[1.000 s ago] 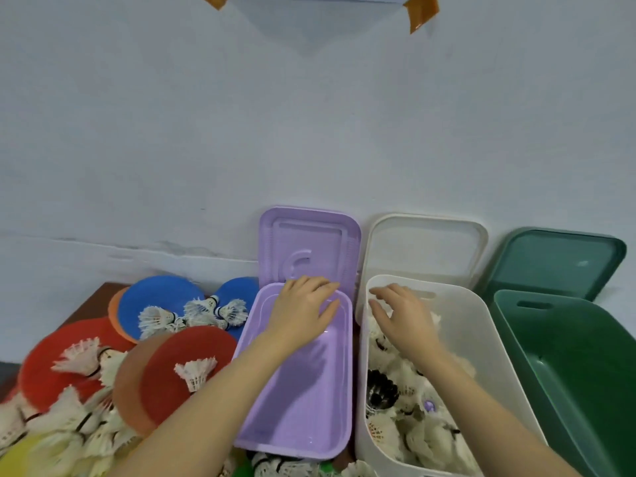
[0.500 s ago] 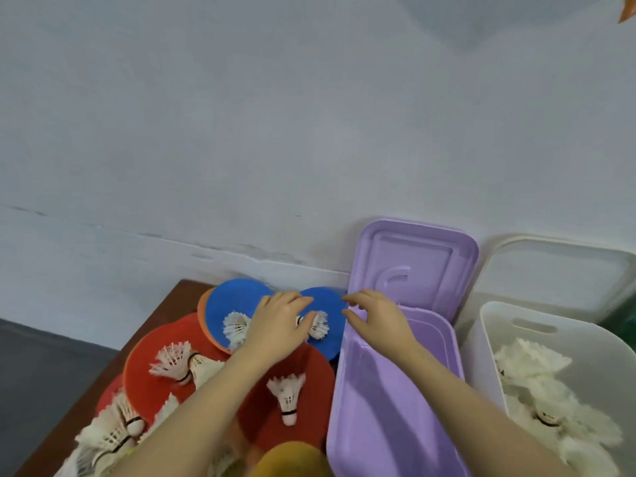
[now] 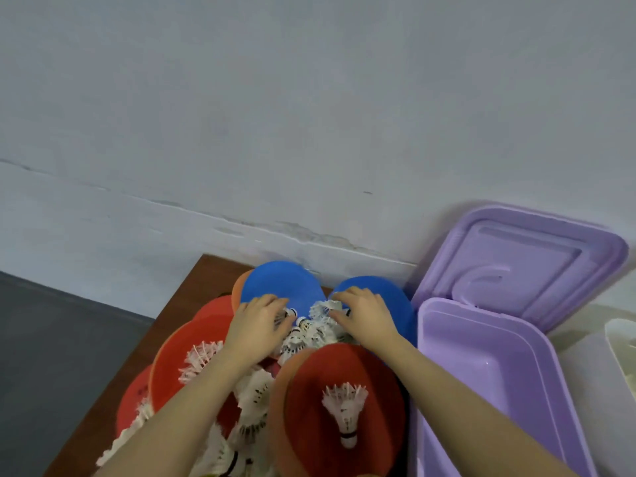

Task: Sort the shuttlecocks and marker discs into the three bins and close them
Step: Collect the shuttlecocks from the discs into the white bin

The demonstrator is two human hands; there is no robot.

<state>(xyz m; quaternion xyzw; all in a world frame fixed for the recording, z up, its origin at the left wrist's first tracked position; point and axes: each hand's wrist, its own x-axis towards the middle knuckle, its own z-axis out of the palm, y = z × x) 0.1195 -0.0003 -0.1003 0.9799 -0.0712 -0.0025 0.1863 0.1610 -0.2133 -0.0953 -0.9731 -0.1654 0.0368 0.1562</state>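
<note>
Both hands are in the pile at the table's (image 3: 192,287) far edge! The left hand (image 3: 256,327) curls its fingers onto a cluster of shuttlecocks (image 3: 309,330) lying over the blue discs (image 3: 278,284), and the right hand (image 3: 364,315) pinches white feathers there. Nearer, one shuttlecock (image 3: 346,413) lies on a red disc (image 3: 375,376), cork toward the near edge, feathers toward the wall. The purple bin (image 3: 499,380) sits open beside them on the right, its lid (image 3: 523,263) leaning on the wall.
</note>
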